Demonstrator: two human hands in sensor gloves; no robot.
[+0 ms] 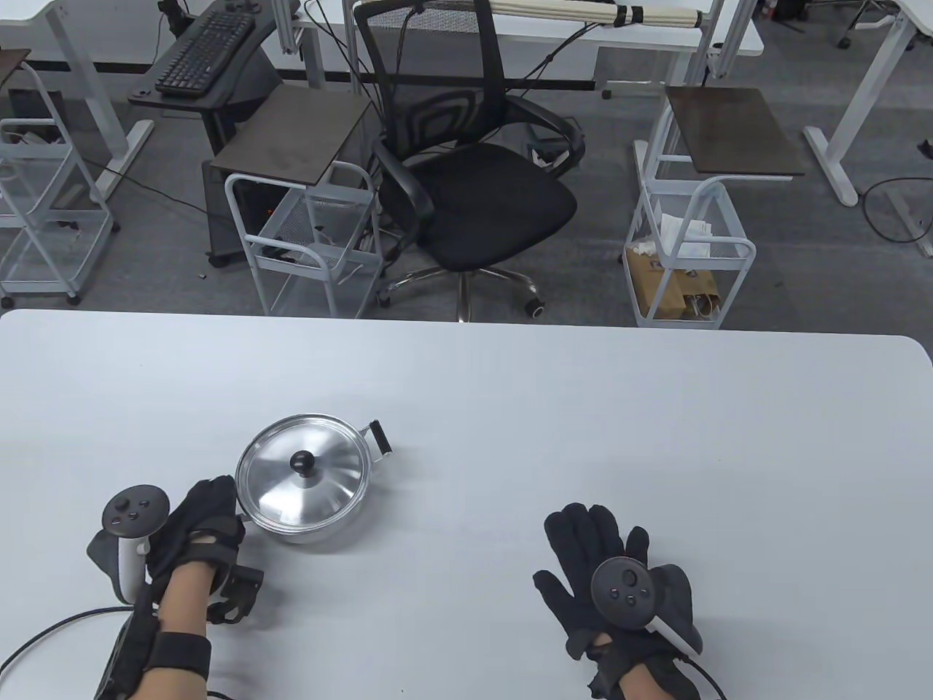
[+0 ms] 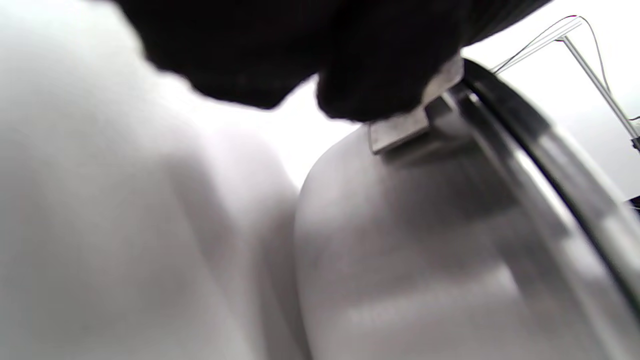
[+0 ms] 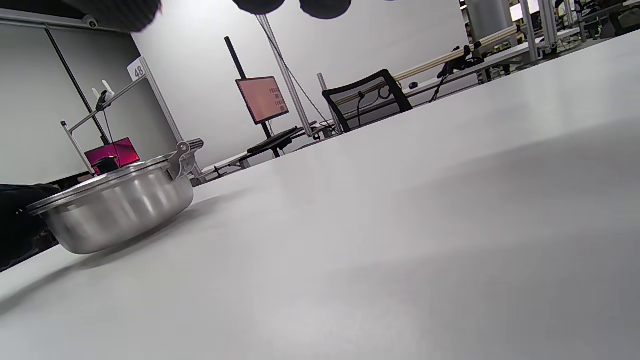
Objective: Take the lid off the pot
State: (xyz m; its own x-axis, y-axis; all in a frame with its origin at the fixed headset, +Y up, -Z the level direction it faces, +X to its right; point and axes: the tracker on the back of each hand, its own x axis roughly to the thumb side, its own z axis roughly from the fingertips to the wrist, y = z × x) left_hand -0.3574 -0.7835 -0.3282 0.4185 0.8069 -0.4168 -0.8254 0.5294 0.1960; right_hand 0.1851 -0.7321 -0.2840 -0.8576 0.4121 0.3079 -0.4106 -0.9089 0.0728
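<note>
A steel pot [image 1: 310, 529] stands on the white table [image 1: 583, 423] at the front left. Its steel lid [image 1: 277, 490] sits on it, with a black knob [image 1: 302, 461] on top. A black side handle [image 1: 380, 437] sticks out at the pot's far right. My left hand [image 1: 208, 521] grips the pot's near-left handle; in the left wrist view the gloved fingers [image 2: 370, 75] close on the handle bracket [image 2: 415, 112]. My right hand [image 1: 605, 561] lies flat on the table, fingers spread, well right of the pot [image 3: 115, 207].
Beyond the table's far edge stand a black office chair [image 1: 466, 182] and two white wire carts [image 1: 306, 240] [image 1: 689, 248]. A black cable [image 1: 44, 634] runs from my left wrist along the table's front left.
</note>
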